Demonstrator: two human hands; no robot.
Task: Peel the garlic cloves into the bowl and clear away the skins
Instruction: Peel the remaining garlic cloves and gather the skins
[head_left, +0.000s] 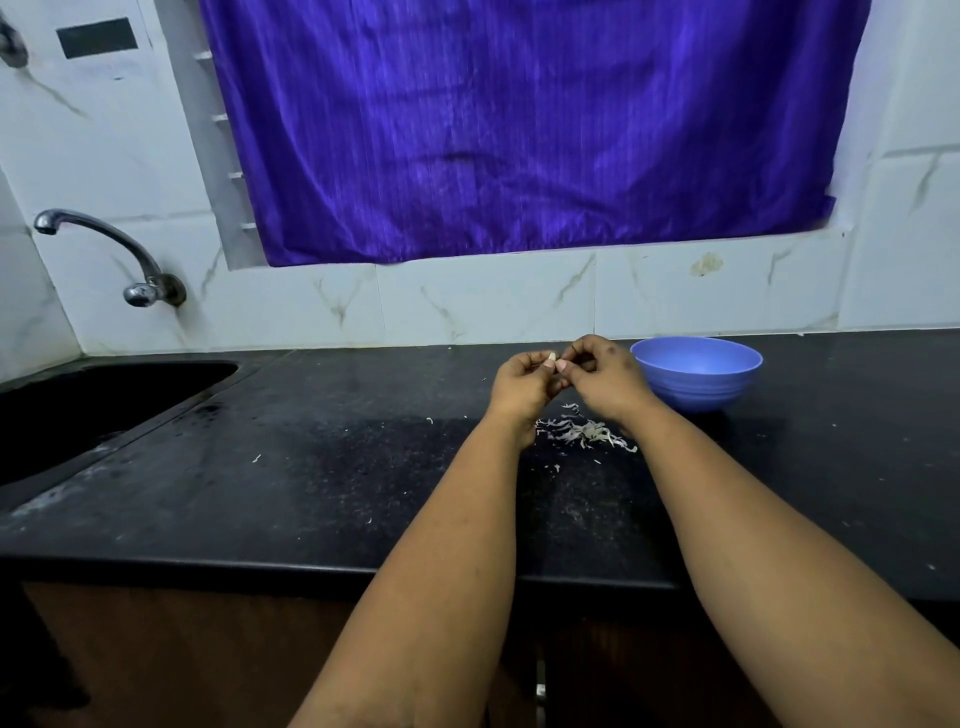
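Single head-worn view, forward and down over the black counter (311, 467), close above outstretched forearms

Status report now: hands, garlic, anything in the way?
Left hand, right hand pinch one garlic clove. Skins piled on counter. Bowl at right, unobstructed.

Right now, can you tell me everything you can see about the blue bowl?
The blue bowl is round and deep, with faint ridges ringing its outer wall, and looks like matte plastic. It stands upright on the black counter, near the tiled back wall, just to the right of the right hand. The hand seems close beside it; I cannot tell if they touch. The part of its inside that shows looks bare, but the bottom is hidden by the near wall. The pile of garlic skins lies apart from it.
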